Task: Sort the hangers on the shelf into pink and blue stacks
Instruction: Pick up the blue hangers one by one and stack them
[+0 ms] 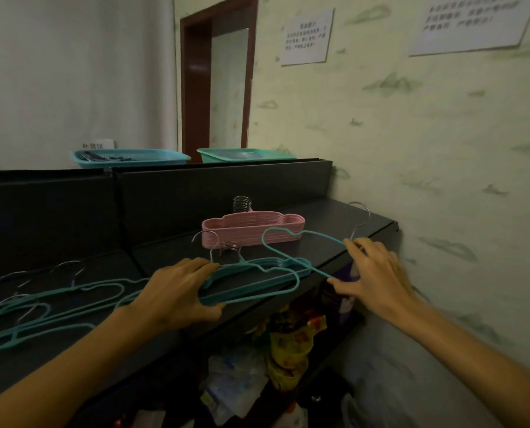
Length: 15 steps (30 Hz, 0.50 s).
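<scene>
Under the left hand's [177,291] flat, spread fingers [200,267] lies the blue stack [257,270] on the shelf [319,242]; the right hand [378,273] pinches one blue hanger [300,239], beyond it the pink stack [253,227].

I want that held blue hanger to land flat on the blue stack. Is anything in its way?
Only the left hand, which rests on the blue stack. The blue hanger in the right hand hovers just above it.
</scene>
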Tool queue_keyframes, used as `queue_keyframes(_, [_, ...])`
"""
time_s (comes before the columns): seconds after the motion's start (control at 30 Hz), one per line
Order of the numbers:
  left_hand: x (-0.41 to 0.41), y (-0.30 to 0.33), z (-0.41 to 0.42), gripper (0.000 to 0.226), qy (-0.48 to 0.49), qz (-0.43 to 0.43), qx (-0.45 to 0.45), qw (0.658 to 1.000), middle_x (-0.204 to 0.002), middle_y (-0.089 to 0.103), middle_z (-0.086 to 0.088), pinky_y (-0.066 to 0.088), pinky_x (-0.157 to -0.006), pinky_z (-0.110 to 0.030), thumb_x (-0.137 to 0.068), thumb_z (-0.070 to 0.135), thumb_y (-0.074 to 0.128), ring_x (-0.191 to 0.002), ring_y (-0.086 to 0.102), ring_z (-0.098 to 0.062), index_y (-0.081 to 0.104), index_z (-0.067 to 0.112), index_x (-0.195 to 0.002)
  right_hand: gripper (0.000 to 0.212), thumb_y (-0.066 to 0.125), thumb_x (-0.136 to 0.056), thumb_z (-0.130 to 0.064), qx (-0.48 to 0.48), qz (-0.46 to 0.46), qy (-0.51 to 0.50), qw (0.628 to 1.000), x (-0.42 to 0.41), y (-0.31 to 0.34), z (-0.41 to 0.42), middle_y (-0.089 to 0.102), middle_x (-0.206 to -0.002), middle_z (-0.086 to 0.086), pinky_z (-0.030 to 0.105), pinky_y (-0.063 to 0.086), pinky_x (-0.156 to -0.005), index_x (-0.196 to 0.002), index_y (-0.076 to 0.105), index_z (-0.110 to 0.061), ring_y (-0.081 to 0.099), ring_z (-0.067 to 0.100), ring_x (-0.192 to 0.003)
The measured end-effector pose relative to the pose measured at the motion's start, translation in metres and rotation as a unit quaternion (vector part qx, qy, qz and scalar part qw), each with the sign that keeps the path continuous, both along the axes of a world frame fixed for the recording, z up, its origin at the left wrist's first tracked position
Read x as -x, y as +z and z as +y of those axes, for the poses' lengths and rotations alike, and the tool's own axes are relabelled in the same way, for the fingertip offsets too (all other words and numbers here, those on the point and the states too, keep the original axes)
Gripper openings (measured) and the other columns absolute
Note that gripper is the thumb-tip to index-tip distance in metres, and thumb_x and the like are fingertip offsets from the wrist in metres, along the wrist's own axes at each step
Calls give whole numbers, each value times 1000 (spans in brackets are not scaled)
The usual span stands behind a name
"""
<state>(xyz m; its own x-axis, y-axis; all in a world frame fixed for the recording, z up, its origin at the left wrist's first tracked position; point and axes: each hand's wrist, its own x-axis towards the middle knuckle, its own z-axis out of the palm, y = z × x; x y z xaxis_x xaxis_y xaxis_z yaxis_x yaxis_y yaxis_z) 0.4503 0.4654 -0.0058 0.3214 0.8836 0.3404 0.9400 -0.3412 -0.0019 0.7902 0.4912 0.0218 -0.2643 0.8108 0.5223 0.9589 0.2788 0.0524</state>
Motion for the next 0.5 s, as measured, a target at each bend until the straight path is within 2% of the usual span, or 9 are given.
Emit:
queue_keyframes(0.07, [-15,3,23,92,2,-2,20,1000,-137,47,10,45,-86,-29,-64,78,36,-117,49,-11,38,27,-141,81,86,-61,-45,-10,-10,10,1000,-8,10,20,62,-105,14,42,47,-67,-121,61,4,60,37,-90])
queue_keyframes(0.13, [-28,2,43,87,4,5,46,999,-141,42,9,43,-91,-28,-73,75,46,-122,44,-10,31,27,-144,80,85,-64,-45,-17,-5,29,999,-11,17,37,62,-108,14,44,48,-71,-123,60,3,59,36,-94])
queue_keyframes(0.23, [-39,-4,68,87,4,7,68,998,-142,41,6,43,-94,-27,-74,75,45,-123,43,-10,32,26,-144,81,83,-64,-47,-17,-11,58,998,-12,18,58,62,-111,12,44,49,-74,-125,59,1,60,34,-95])
queue_keyframes(0.4, [-50,-7,88,104,15,-12,69,997,-139,45,5,42,-93,-26,-57,84,20,-119,47,-10,36,26,-141,80,82,-64,-48,-11,-11,93,996,-17,12,87,63,-112,12,44,50,-74,-124,60,1,62,33,-95])
queue_keyframes(0.5, [-59,-9,97,100,22,-17,82,996,-135,48,5,44,-90,-25,-60,85,26,-115,48,-9,37,26,-140,81,82,-65,-49,-7,-12,108,994,-21,12,103,63,-114,12,44,49,-76,-125,59,0,61,32,-98])
